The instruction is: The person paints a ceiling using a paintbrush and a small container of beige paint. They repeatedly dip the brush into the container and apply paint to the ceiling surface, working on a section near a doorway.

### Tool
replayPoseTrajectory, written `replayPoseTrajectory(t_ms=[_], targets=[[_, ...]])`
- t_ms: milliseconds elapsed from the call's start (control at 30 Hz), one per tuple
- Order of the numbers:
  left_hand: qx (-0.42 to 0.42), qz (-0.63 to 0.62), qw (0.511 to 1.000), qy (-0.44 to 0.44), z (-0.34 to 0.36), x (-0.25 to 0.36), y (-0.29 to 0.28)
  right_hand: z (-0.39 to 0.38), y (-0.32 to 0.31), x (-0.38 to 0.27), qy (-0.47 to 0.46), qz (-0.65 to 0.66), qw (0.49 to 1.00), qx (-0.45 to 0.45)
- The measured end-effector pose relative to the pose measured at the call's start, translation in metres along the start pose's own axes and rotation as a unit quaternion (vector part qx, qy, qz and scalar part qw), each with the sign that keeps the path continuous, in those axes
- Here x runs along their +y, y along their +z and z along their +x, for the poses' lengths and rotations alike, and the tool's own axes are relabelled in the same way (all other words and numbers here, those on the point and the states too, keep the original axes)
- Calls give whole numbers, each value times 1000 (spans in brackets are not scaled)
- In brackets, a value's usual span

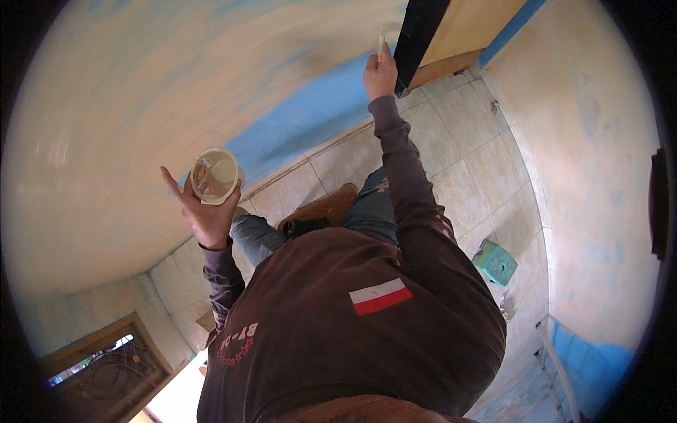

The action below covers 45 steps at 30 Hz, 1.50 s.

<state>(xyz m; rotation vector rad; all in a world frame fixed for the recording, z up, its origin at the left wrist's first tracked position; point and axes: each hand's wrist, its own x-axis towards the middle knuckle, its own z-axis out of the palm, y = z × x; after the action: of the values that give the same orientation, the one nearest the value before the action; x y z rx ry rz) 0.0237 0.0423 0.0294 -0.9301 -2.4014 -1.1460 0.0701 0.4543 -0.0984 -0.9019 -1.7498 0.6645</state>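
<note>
My left hand [209, 220] is wrapped round a round whitish tub [224, 169] and lifts it beside the wall, with one finger sticking out from it. Pale, cream-coloured paint shows inside the tub. Farther off, my right hand [381, 77] grips a paintbrush [381, 42] with some orange on its handle. Its bristle end points up at the wall [282, 35], close to a black door frame [421, 39]; whether it touches the wall I cannot tell. Cream paint with streaks covers the upper wall, and a blue band [296, 109] shows low down.
Beige tiles [458, 127] make up the floor. A brown, board-like thing [330, 206] lies by my legs. To the right stands a small teal stool [496, 263]. Another cream wall [578, 141] rises beyond it, blue at its lower end. A wooden-framed window [134, 352] is at lower left.
</note>
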Motion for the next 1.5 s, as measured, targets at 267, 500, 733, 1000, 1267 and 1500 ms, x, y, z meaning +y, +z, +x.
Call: replayPoseTrajectory(t_ms=[267,500,733,1000,1267,1500], targets=[[-11,16,1000,-8,1,3,-5,-1,-49,-29,40,89,995,-1],[-1,12,1000,6,0,3,-1,57,-32,15,-3,-5,998,64],[-11,-8,1000,-18,2,9,-5,32,-13,-26,-32,11,998,47],[-8,-19,1000,-5,1,6,-4,5,-38,-42,1,88,996,-24],[-11,5,1000,13,3,8,-3,52,-49,11,-39,-6,990,134],[-8,-2,1000,-1,2,15,-5,76,-56,45,85,86,992,44]])
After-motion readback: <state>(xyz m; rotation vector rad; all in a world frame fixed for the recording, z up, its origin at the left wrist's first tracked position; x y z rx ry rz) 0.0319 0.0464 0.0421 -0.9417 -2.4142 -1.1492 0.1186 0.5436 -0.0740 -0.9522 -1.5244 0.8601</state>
